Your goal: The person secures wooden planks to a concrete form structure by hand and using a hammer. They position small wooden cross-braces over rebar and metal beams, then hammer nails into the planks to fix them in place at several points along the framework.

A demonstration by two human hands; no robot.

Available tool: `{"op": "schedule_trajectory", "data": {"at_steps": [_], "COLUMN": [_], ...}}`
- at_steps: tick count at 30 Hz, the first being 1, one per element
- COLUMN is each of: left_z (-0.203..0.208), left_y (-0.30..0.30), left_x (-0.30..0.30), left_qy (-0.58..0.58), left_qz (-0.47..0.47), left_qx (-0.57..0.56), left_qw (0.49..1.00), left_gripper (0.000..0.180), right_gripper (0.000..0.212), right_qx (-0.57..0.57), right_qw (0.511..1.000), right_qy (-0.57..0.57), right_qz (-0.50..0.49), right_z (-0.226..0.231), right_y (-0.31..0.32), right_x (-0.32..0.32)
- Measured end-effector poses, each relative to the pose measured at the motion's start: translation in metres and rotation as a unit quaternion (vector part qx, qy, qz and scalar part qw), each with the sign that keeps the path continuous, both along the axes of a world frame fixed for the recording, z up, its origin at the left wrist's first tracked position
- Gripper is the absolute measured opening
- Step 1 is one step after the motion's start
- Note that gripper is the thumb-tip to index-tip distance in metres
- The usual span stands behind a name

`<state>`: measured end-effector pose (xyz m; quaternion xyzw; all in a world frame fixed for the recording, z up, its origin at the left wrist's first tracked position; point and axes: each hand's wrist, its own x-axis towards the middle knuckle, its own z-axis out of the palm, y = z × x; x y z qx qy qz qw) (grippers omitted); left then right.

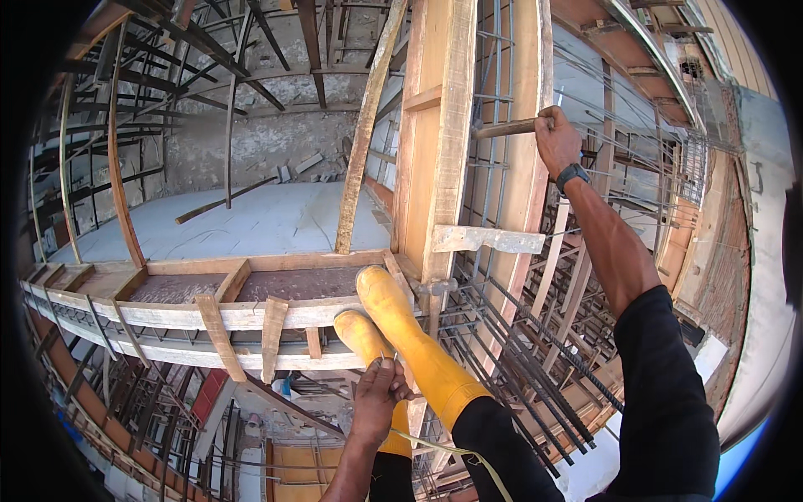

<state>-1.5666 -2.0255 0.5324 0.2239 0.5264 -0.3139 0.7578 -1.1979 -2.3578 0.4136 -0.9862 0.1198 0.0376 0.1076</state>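
My right hand (559, 142), arm stretched forward, is closed round a short wooden handle (506, 128). The handle reaches left across the bars inside the tall formwork (525, 109); I cannot tell what is at its far end. Low in the middle, my left hand (378, 402) pinches thin nails (382, 358) between thumb and fingers, their tips poking up. It is in front of my yellow boots (427, 360), which rest by the corner of a timber beam form (318, 314). A short rough board (488, 239) crosses the upright timbers ahead of my boots.
Loose steel bars (535, 381) jut out to the right of my legs. A slanting timber prop (368, 125) stands on the grey slab (276, 213) at left. Props and scaffolding drop away below on both sides. A yellowish strap (452, 450) hangs by my legs.
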Motion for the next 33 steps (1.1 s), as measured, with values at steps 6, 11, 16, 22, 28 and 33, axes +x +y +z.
{"op": "schedule_trajectory", "data": {"at_steps": [6,11,16,22,28,33], "left_z": [0.041,0.072,0.094,0.119,0.148,0.127], "left_y": [-0.001,0.019,0.039,0.050,0.072,0.114], "left_x": [0.019,0.034,0.029,0.009,-0.031,-0.071], "left_qy": [-0.033,-0.019,-0.049,-0.067,-0.047,-0.089], "left_qz": [-0.042,-0.042,0.019,0.111,0.204,0.248], "left_qx": [-0.038,-0.022,0.011,0.017,0.054,0.166], "left_qw": [0.998,0.999,0.999,0.991,0.976,0.950], "left_gripper": [0.027,0.030,0.032,0.032,0.036,0.038], "right_gripper": [0.039,0.031,0.011,0.021,0.019,0.036], "right_qx": [-0.030,0.216,0.440,0.423,0.344,0.342], "right_qw": [0.999,0.935,0.691,0.559,0.612,0.501], "right_qy": [0.007,0.267,0.477,0.622,0.688,0.795], "right_qz": [0.025,-0.089,-0.319,-0.349,-0.184,0.023], "right_z": [0.077,0.136,0.180,0.182,0.185,0.177], "right_y": [-0.010,-0.006,0.043,0.105,0.187,0.163], "right_x": [-0.018,-0.043,-0.086,-0.150,-0.174,-0.203]}}
